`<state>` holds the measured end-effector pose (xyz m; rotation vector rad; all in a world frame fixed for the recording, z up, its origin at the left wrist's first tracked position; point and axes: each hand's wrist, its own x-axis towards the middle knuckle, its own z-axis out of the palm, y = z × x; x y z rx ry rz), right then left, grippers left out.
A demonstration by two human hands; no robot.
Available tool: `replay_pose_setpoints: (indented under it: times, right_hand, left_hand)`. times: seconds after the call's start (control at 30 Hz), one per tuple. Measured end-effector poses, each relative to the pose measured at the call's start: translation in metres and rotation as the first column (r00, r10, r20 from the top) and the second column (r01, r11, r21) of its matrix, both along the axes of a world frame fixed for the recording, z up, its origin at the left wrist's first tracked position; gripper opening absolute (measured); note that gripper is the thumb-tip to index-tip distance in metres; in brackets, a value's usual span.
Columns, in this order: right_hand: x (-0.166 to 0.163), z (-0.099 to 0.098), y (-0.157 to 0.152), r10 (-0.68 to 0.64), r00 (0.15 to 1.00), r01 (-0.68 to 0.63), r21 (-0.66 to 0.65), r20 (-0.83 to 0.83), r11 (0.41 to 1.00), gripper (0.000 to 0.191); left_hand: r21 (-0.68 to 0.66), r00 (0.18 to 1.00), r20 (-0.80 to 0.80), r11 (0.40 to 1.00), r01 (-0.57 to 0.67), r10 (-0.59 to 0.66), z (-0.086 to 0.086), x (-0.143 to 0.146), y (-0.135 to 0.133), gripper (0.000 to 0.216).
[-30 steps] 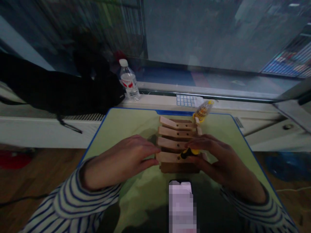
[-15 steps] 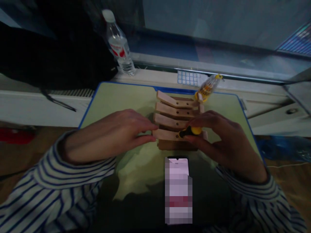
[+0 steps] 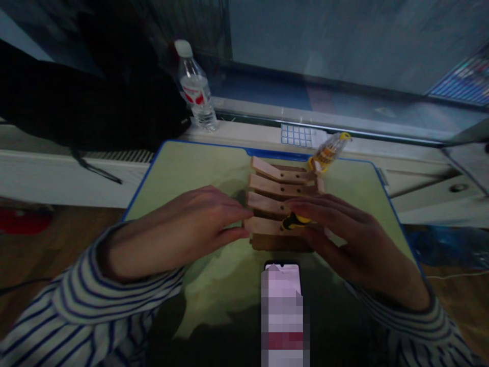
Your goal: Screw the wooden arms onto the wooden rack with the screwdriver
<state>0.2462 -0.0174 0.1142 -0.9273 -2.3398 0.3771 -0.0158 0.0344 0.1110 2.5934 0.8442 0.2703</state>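
A wooden rack of several slanted slats stands on the green table. My left hand pinches the left end of the nearest slat between thumb and fingers. My right hand is closed round a small screwdriver with a yellow and black handle. The tool lies across the nearest slat on its right part. Both sleeves are striped.
A phone lies on the table just in front of the rack. A clear bag of small yellow items rests at the table's far edge. A water bottle and a black bag sit on the sill behind.
The view has shifted slightly. My right hand's fingers have turned on the screwdriver handle and now lie flatter over it. My left hand keeps its hold on the slat.
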Motion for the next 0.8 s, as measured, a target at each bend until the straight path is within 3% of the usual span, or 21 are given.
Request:
replay_pose_setpoints:
  times: [0.3, 0.8]
  right_hand:
    - [-0.0022, 0.0009, 0.0027, 0.020, 0.997, -0.022, -0.024, -0.078, 0.999, 0.036]
    - [-0.0010, 0.0006, 0.0029, -0.003, 0.996, 0.000, -0.034, -0.093, 0.999, 0.035]
  left_hand:
    - [0.069, 0.997, -0.065, 0.997, 0.041, -0.036, -0.0029, -0.0015, 0.0010, 0.023]
    - [-0.005, 0.994, -0.110, 1.000, -0.015, 0.015, -0.0014, -0.0019, 0.0003, 0.025]
